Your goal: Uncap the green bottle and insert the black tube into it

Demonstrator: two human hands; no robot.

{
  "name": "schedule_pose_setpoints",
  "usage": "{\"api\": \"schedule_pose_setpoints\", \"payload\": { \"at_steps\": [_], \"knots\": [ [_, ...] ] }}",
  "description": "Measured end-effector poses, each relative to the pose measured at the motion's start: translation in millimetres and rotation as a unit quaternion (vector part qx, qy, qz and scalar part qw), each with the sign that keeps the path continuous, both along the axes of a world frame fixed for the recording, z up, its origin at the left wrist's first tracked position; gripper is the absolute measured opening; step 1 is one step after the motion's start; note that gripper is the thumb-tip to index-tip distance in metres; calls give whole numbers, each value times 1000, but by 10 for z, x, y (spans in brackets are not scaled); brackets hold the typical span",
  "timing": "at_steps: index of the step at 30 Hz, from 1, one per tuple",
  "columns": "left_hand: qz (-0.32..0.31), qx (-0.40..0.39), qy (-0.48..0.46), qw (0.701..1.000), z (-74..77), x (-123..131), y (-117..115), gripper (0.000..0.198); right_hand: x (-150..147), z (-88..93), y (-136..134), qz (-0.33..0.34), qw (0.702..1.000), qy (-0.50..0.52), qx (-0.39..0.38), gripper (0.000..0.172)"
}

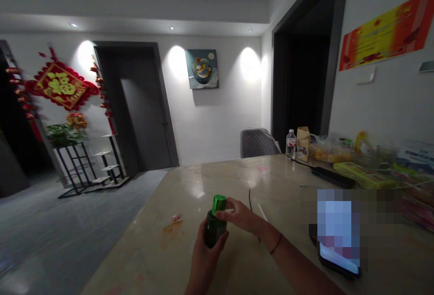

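Left hand (207, 255) clasped round a bottle (211, 231), right hand (242, 216) gripping its cap (219, 203), I see a stained, glossy table (149, 241) and spotlit white wall (227, 119); bottle dark, cap shiny green.

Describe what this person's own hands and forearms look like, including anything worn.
The left hand and right hand are both bare, without gloves. No sleeve shows on either forearm. A thin, dark band crosses the right arm near the wrist; nothing worn shows on the left arm.
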State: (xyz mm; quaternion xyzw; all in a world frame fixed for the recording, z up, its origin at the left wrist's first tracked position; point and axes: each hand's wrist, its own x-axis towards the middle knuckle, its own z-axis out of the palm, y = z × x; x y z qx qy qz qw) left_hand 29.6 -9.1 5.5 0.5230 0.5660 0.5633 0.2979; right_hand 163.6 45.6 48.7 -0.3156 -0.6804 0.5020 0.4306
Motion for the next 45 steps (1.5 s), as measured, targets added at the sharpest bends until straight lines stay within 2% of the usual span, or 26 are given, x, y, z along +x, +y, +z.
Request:
{"api": "schedule_pose_setpoints", "payload": {
  "at_steps": [5, 7, 11, 16, 22, 24, 28, 34, 38, 41, 45],
  "knots": [
    [-39, -40, 27, 998, 27, 30, -27, 73, 121, 136, -4, -145, 983, -91, 66, 44],
    [-50, -49, 39, 997, 52, 42, -52, 72, 137, 168, -24, -166, 977, -109, 77, 38],
    [-70, -48, 42, 995, 94, 64, -101, 68, 154, 226, -76, -124, 984, -99, 84, 29],
    [-75, -46, 23, 996, 101, 98, -132, 62, 232, 303, -115, -94, 973, -151, 149, 19],
    [-57, -41, -8, 997, 99, 132, -144, 62, 339, 375, -140, -70, 960, -188, 197, 27],
    [-51, -46, -24, 997, 97, 135, -140, 63, 354, 376, -147, -84, 959, -186, 197, 34],
    [-26, -57, -59, 996, 82, 115, -122, 64, 329, 341, -146, -172, 946, -178, 210, 47],
    [-13, -57, -39, 998, 66, 92, -116, 63, 190, 245, -150, -221, 941, -193, 166, 49],
    [-45, -70, -34, 996, 60, 133, -145, 63, 131, 205, -179, -214, 940, -223, 148, 42],
    [-45, -83, -35, 995, 43, 151, -160, 62, 134, 205, -199, -202, 937, -239, 152, 33],
    [-37, -77, -43, 995, 32, 121, -154, 61, 189, 187, -168, -127, 952, -223, 164, 29]
  ]
}}
